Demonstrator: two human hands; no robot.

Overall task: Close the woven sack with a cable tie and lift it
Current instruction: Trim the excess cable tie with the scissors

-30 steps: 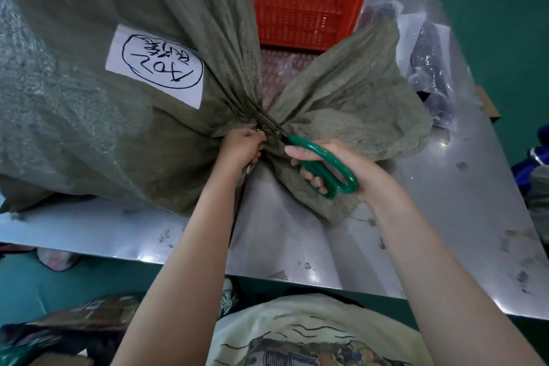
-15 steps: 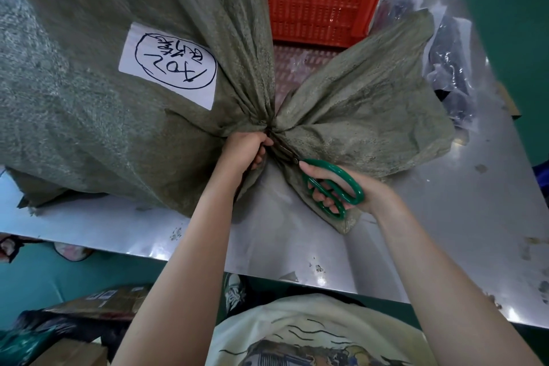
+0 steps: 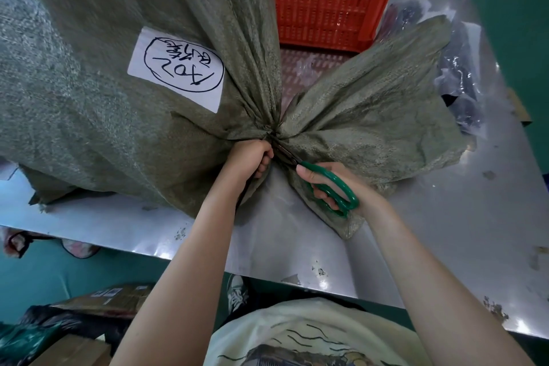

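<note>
sack [image 3: 124, 140], green and woven, lies bulging on the metal table [image 3: 445, 232], its neck gathered tight into a pinch near the table's front, with the loose mouth fanning out to the right. a white paper label [image 3: 178, 68] with circled handwriting sits on its side. left hand [image 3: 248, 157] is curled shut around the gathered neck from below. right hand [image 3: 335, 187] holds green-handled scissors [image 3: 323, 184], fingers through the loops, blades nearly closed and their tips at the pinch, touching it. whether a cable tie is there i cannot tell. an orange crate [image 3: 332, 0] stands behind the sack, and plastic-wrapped dark goods [image 3: 457, 74] lie at the right.
</note>
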